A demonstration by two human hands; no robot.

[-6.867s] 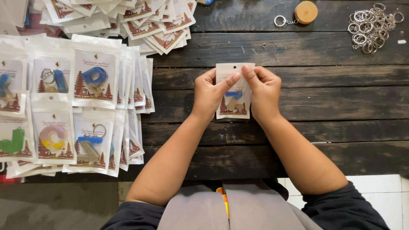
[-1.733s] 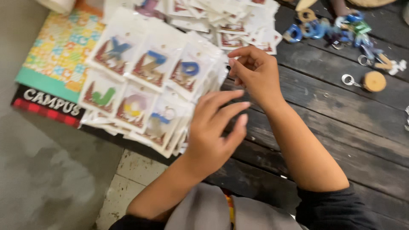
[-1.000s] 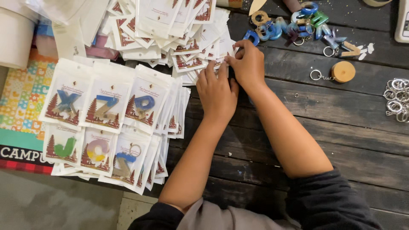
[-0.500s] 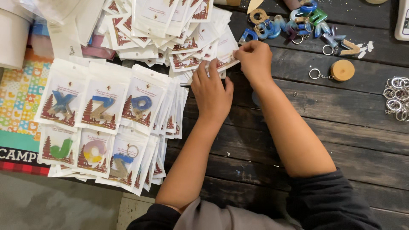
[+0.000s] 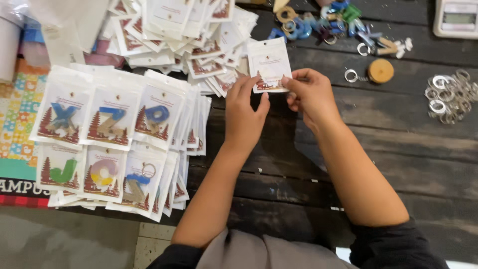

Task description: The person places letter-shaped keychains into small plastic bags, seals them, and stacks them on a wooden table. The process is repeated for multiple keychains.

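A small clear packet with a white printed card [image 5: 269, 64] is held upright over the dark wooden table [image 5: 398, 144]. My left hand [image 5: 247, 113] pinches its lower left corner and my right hand [image 5: 309, 92] pinches its lower right edge. The packet looks empty of any keychain. A loose heap of the same empty packets [image 5: 184, 35] lies just behind and left of it. Filled packets with coloured letter keychains [image 5: 112, 119] lie in two overlapping rows to the left of my left forearm.
Loose coloured letter keychains [image 5: 328, 22] and a round wooden disc [image 5: 381, 70] lie at the back. A pile of metal key rings [image 5: 448, 97] sits at the right, a small scale [image 5: 458, 17] at the top right corner. A patterned book [image 5: 17, 124] lies at far left.
Both hands have lifted one empty packet off the heap and drawn it toward me, now held between them. The view has also shifted slightly.
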